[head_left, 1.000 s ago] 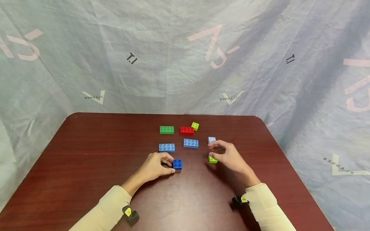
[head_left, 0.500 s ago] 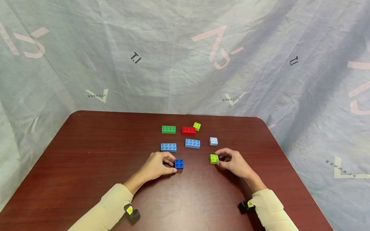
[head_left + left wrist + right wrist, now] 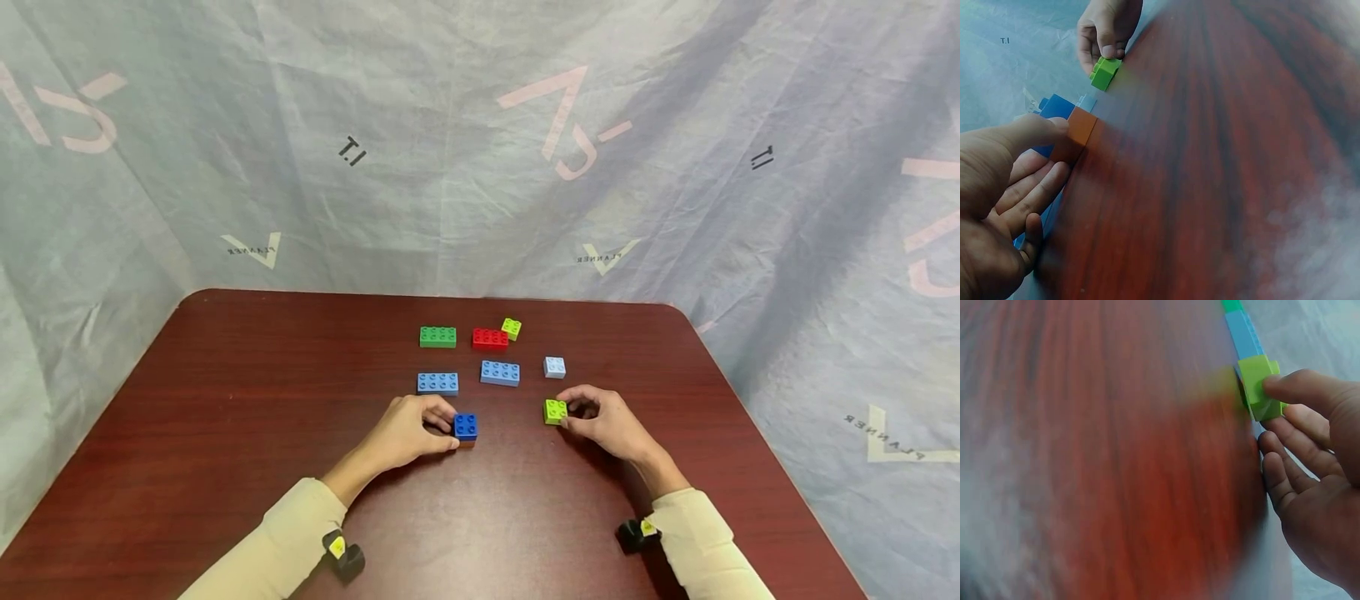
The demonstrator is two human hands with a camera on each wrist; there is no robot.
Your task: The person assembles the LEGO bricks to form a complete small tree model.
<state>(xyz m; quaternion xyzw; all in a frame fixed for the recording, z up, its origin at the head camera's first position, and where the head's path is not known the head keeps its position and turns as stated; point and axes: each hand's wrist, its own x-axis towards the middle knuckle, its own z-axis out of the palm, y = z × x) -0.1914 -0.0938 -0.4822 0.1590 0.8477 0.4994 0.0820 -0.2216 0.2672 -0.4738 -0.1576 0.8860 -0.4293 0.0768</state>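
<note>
My left hand [image 3: 408,429] pinches a small two-brick stack between thumb and fingers. A dark blue square brick [image 3: 465,422] forms the top, and an orange brick [image 3: 1077,135] sits beneath it on the table. To the right, my right hand [image 3: 611,423] grips a lime green square brick [image 3: 555,411] by its right side, thumb at the near face and fingers behind. In the right wrist view the thumb presses on the lime brick [image 3: 1259,384]. A gap of bare tabletop separates the two held pieces.
Behind the hands lie two light blue long bricks [image 3: 437,382], a pale blue square brick [image 3: 554,367], a green long brick [image 3: 437,336], a red long brick [image 3: 490,337] and another lime brick [image 3: 512,327]. A printed grey cloth [image 3: 420,167] hangs behind the table [image 3: 247,400].
My right hand has come down and right onto the lime brick and now holds it, exposing the pale blue brick. The left hand keeps its hold. The head view has shifted slightly.
</note>
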